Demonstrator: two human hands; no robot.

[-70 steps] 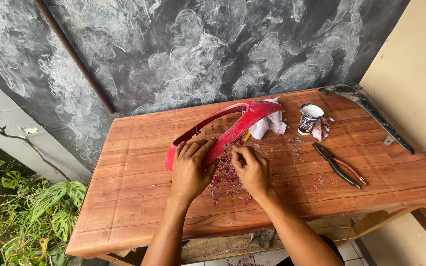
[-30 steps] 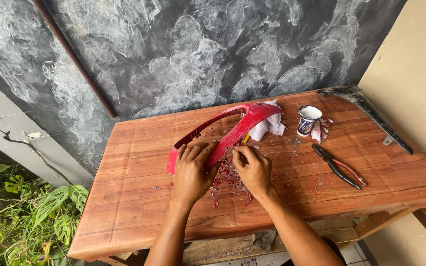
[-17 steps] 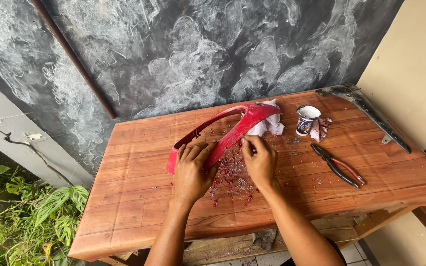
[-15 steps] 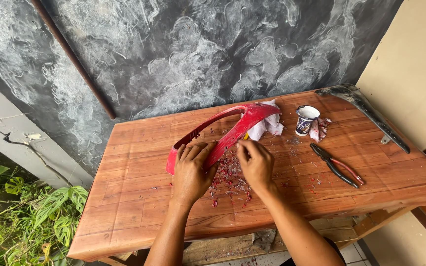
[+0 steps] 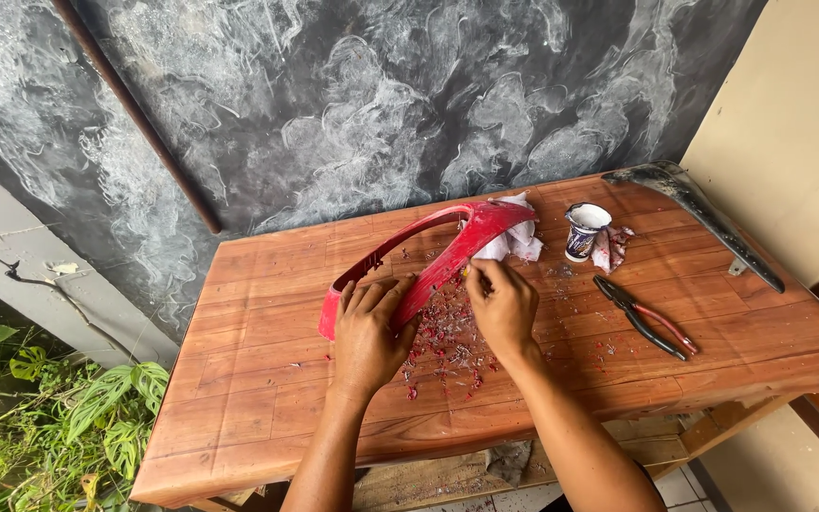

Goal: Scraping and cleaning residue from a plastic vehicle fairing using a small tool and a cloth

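A curved red plastic panel [image 5: 471, 232] lies across the wooden table [image 5: 258, 389]. My left hand [image 5: 370, 327] presses flat on its near left part, fingers spread. My right hand [image 5: 502, 301] is closed against the panel's edge, pinching a small yellowish tool that is mostly hidden by the fingers. Red flakes and chips [image 5: 443, 341] are scattered on the table between my hands. A white cloth [image 5: 521, 239] sits under the panel's far right end.
A small cup [image 5: 584, 230] and a crumpled rag [image 5: 610, 247] stand right of the panel. Pliers with red and black handles [image 5: 645, 317] lie further right. A dark plastic trim piece [image 5: 703, 218] runs along the table's right edge. A dark wall rises behind; plants grow at the lower left.
My right hand has slid along the panel's edge, up toward its far end and back a little. My left hand has stayed pressed on the panel.
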